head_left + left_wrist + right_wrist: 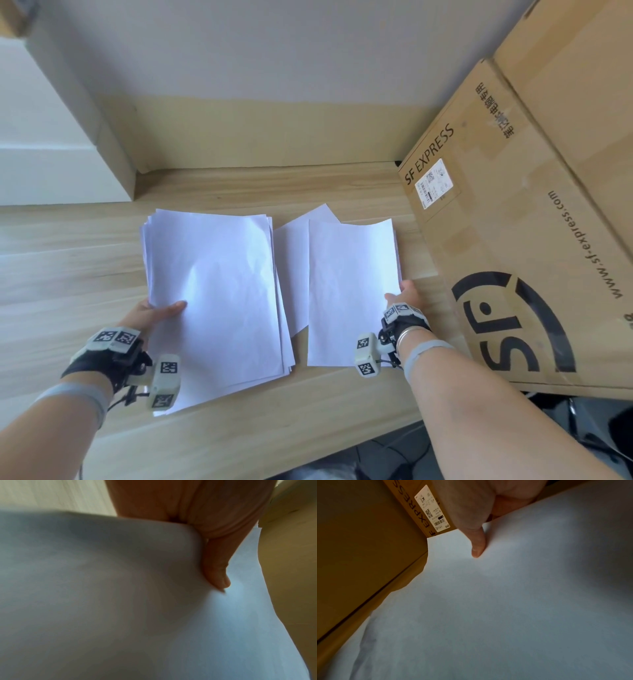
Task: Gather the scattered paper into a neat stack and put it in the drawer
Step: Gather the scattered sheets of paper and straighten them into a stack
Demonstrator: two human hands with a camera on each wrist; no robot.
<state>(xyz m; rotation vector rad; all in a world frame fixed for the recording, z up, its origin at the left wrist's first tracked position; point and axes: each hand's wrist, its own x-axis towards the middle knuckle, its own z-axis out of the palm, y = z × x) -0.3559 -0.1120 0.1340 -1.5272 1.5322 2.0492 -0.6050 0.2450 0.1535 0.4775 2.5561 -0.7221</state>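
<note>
Head view: left hand [150, 313] pinches the left paper stack [215, 291] at its near-left edge; right hand [402, 294] pinches the right sheets [349, 287]. Both piles lie side by side on the bench [68, 260].

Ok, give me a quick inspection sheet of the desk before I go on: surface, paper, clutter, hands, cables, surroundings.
Surface: light wooden desk.
Job's things: left paper pile, edges fanned; right sheets beside it, a sheet between them lying under both; no drawer in view.
Clutter: large SF Express cardboard box on the desk's right end, close to the right sheets.
Grippers: left hand pinches the left pile's edge, thumb on top; right hand pinches the right sheets' edge.
Cables: dark cables below the desk edge.
Surroundings: wall behind.
</note>
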